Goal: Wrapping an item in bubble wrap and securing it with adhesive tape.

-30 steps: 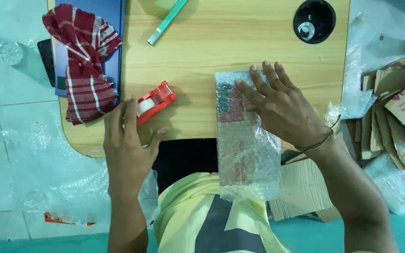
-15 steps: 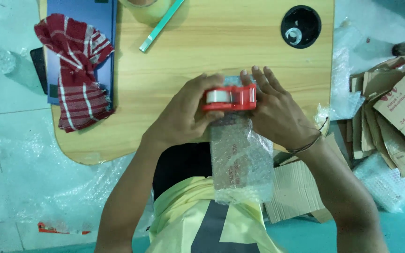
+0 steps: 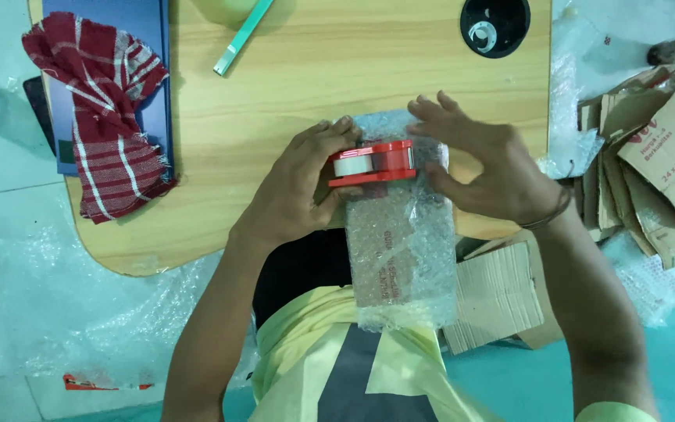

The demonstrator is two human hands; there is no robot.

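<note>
**Tape dispenser on bubble-wrapped parcel, wooden table edge**

Left hand (image 3: 294, 191): curled around red tape dispenser (image 3: 373, 162), fingers closed on its left end and lower side; roll of clear tape visible inside the red body. Dispenser laid crosswise over the upper part of the parcel, touching the wrap.

Right hand (image 3: 487, 168): fingers spread and loosely bent, pressed on the upper right of the bubble-wrapped parcel (image 3: 400, 242), thumb against its right side just below the dispenser's tip. Nothing gripped; held flat to the wrap. Thin band on the wrist.

Parcel: long, clear bubble wrap over a reddish-brown content, upper end on the wooden table (image 3: 314, 86), lower end hanging past the near edge over a yellow and grey shirt (image 3: 353, 375).

Elsewhere on the table: red and white striped cloth (image 3: 107, 109) over a blue flat item (image 3: 146, 47) at far left; teal pen-like stick (image 3: 242, 35) near the top; black round object (image 3: 495, 26) at top right.

Off the table, right: stacked cardboard pieces (image 3: 658, 164); corrugated sheets (image 3: 494, 297) below the right forearm.
</note>
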